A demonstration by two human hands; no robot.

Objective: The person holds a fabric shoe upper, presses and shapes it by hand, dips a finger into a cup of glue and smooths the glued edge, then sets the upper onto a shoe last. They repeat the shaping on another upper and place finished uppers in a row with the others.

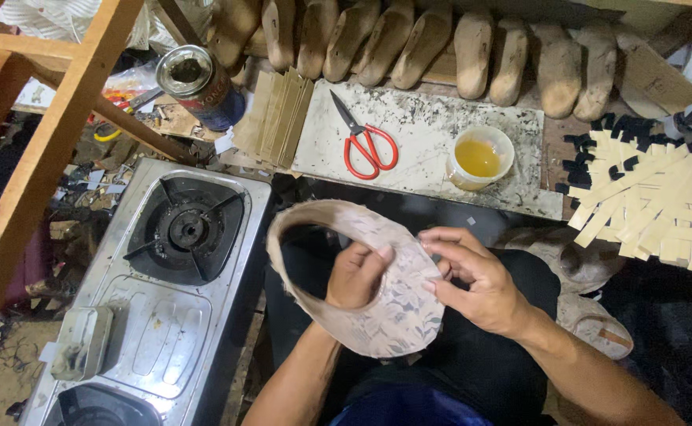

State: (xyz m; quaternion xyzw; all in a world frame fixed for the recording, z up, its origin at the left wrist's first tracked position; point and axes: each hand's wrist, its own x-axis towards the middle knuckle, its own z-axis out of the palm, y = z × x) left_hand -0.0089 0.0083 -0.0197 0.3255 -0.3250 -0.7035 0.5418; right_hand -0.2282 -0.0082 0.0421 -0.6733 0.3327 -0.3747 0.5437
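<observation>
Here both the left hand (355, 276) and right hand (472, 276) pinch the patterned shoe upper (397, 312), just right of the gas stove (157, 292) edge.

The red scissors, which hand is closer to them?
Left, though only slightly. The left hand sits almost straight below the red scissors, inside the shoe upper. The right hand pinches the upper's edge, lower and further right of them.

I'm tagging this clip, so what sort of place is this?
Likely a small shoemaking workshop: a row of wooden shoe lasts, a cup of yellowish glue, and both hands working a patterned shoe upper.
</observation>
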